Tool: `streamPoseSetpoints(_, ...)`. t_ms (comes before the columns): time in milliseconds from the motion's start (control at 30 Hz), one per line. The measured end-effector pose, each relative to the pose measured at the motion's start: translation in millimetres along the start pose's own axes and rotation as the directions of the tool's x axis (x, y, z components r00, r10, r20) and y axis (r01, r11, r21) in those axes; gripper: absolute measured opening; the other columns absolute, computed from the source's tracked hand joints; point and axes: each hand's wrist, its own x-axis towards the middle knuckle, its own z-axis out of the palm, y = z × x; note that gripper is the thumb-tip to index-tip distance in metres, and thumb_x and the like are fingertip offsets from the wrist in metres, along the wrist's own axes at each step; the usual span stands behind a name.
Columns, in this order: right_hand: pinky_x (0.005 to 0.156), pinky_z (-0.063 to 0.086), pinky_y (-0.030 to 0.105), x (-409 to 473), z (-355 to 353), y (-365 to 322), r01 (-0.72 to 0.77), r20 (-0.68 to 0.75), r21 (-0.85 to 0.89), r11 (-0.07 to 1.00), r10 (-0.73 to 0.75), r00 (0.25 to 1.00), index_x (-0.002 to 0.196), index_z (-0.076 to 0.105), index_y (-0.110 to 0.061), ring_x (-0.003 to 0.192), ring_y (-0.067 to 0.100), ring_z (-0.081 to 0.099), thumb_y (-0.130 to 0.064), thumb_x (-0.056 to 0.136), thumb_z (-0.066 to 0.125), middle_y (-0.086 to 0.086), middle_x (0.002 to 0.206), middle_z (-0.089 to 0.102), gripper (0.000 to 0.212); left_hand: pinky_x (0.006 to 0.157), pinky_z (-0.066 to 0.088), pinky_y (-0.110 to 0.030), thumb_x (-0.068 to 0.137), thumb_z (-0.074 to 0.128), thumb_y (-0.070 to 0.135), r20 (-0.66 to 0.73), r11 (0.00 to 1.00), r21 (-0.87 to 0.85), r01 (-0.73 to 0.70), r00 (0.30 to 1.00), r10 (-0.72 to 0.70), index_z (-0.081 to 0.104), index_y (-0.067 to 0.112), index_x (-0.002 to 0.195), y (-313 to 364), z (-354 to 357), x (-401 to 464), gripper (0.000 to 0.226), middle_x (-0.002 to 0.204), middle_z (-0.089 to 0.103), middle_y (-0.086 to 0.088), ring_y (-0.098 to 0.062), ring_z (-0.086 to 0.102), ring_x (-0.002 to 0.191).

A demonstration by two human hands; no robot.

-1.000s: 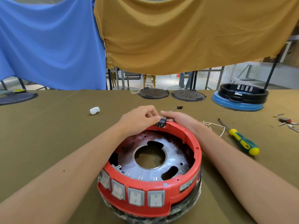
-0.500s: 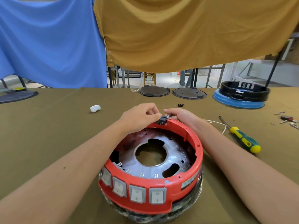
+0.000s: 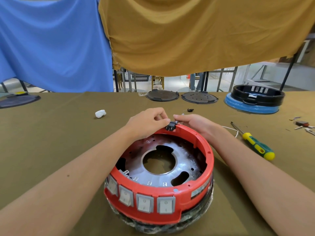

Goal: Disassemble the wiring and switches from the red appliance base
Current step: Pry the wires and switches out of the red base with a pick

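The red appliance base (image 3: 160,176) sits on the table (image 3: 51,142), its 4 grey switches (image 3: 141,200) facing the person. At the far rim, the left hand (image 3: 146,123) pinches a small black connector (image 3: 171,127); the right hand (image 3: 192,122) grasps its wire end beside it. Best to wiggle the connector straight up while bracing the rim, not yanking the wire.

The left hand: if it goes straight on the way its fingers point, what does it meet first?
The left hand points right at the black connector it pinches on the red base's rim; just beyond is the right hand.
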Motion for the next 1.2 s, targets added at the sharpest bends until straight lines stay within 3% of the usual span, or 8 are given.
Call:
streamPoseSetpoints(167,0.072,0.048,0.028,3,0,1,0.048,-0.045,-0.037,0.998,-0.05,0.998,0.089,0.064,-0.004,0.06,0.018,0.055,-0.029,0.098,0.061,0.007,0.074,0.06,0.027,0.095,0.048,-0.043,0.096,0.052,0.046,-0.013,1.0,0.004,0.001,1.0,-0.001,0.059,0.034,0.091,-1,0,0,0.015,0.089,0.064,0.018,-0.008,0.063,0.091)
streamPoseSetpoints(300,0.061,0.037,0.023,5,1,0,0.041,-0.134,-0.016,0.999,-0.043,0.99,0.076,0.058,-0.009,0.046,0.012,0.044,-0.028,0.099,0.058,-0.001,0.054,0.05,0.03,0.094,0.049,-0.044,0.096,0.052,0.046,-0.012,1.0,0.009,-0.005,1.0,0.005,0.059,0.035,0.091,-1,1,0,0.014,0.091,0.064,0.017,-0.008,0.062,0.091)
streamPoseSetpoints(533,0.055,0.022,0.022,10,3,1,0.061,-0.237,-0.057,0.996,-0.073,0.969,0.069,0.044,-0.017,0.039,0.009,0.028,-0.026,0.101,0.053,-0.007,0.047,0.033,0.034,0.093,0.049,-0.045,0.097,0.051,0.047,-0.012,1.0,0.02,-0.011,1.0,0.011,0.058,0.036,0.09,-1,0,0,0.014,0.093,0.064,0.016,-0.008,0.061,0.091)
streamPoseSetpoints(667,0.056,0.03,0.021,10,2,2,0.015,-0.209,-0.078,0.997,-0.031,0.977,0.077,0.053,-0.013,0.045,0.012,0.034,-0.027,0.099,0.057,-0.004,0.055,0.039,0.026,0.093,0.049,-0.043,0.096,0.051,0.047,-0.013,1.0,0.018,-0.01,1.0,0.01,0.058,0.036,0.091,-1,0,0,0.015,0.093,0.064,0.017,-0.007,0.062,0.091)
streamPoseSetpoints(800,0.07,0.048,0.027,9,2,4,-0.067,-0.096,-0.075,0.995,0.06,0.994,0.114,0.057,-0.007,0.067,0.02,0.05,-0.029,0.099,0.057,0.008,0.084,0.054,0.027,0.092,0.049,-0.041,0.096,0.052,0.046,-0.016,1.0,0.017,-0.016,1.0,0.017,0.059,0.036,0.09,-2,1,0,0.014,0.091,0.064,0.017,-0.005,0.06,0.089)
streamPoseSetpoints(1000,0.053,0.052,0.017,14,10,-2,-0.011,-0.169,-0.344,0.939,-0.05,0.984,0.09,0.063,-0.018,0.063,0.005,0.066,-0.025,0.102,0.05,-0.003,0.086,0.066,0.019,0.09,0.049,-0.038,0.097,0.051,0.047,-0.019,1.0,0.014,-0.025,1.0,0.025,0.059,0.036,0.091,-2,1,1,0.015,0.093,0.064,0.017,-0.005,0.06,0.088)
streamPoseSetpoints(1100,0.052,0.054,0.021,8,9,-1,-0.024,-0.093,-0.22,0.975,0.004,0.996,0.1,0.067,-0.003,0.059,0.013,0.068,-0.027,0.102,0.054,0.005,0.076,0.072,0.028,0.09,0.049,-0.039,0.097,0.05,0.047,-0.019,1.0,0.011,-0.021,1.0,0.021,0.059,0.036,0.092,-3,2,2,0.015,0.094,0.065,0.017,-0.005,0.06,0.087)
streamPoseSetpoints(1200,0.07,0.058,0.032,8,5,4,0.005,-0.078,-0.105,0.994,-0.014,0.997,0.126,0.061,0.004,0.073,0.023,0.064,-0.039,0.097,0.062,0.014,0.095,0.066,0.052,0.092,0.049,-0.04,0.096,0.05,0.047,-0.024,1.0,0.016,-0.027,0.999,0.027,0.059,0.037,0.093,-4,2,2,0.014,0.094,0.065,0.019,-0.004,0.06,0.089)
